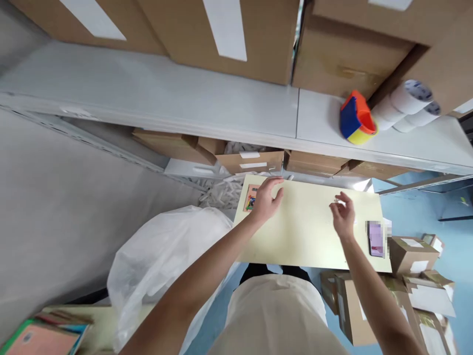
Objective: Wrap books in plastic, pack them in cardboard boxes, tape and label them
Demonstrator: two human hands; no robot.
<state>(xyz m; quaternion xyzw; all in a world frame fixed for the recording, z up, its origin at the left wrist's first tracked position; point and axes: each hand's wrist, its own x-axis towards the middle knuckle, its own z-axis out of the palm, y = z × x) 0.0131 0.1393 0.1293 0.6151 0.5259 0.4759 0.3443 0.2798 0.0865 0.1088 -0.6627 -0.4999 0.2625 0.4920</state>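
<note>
My left hand (266, 201) is over the left part of a pale yellow table (303, 231), thumb apart from the curved fingers, with nothing seen between them. Right beside it, partly covered by the hand, lies a pink printed card or booklet (250, 198) with a colourful picture. Above the table's right half, my right hand (343, 217) has thumb and fingers drawn together. A small whitish or clear bit shows at its fingertips, too small to name. To the right of that hand a phone-like purple object (376, 239) lies near the table's edge, partly blurred out.
A grey shelf (185, 98) crosses ahead with cardboard boxes (236, 29), a tape dispenser (356, 118) and white tape rolls (410, 101). A large translucent plastic bag (166, 261) stands at the left. Cardboard cartons (354, 305) are on the floor at right.
</note>
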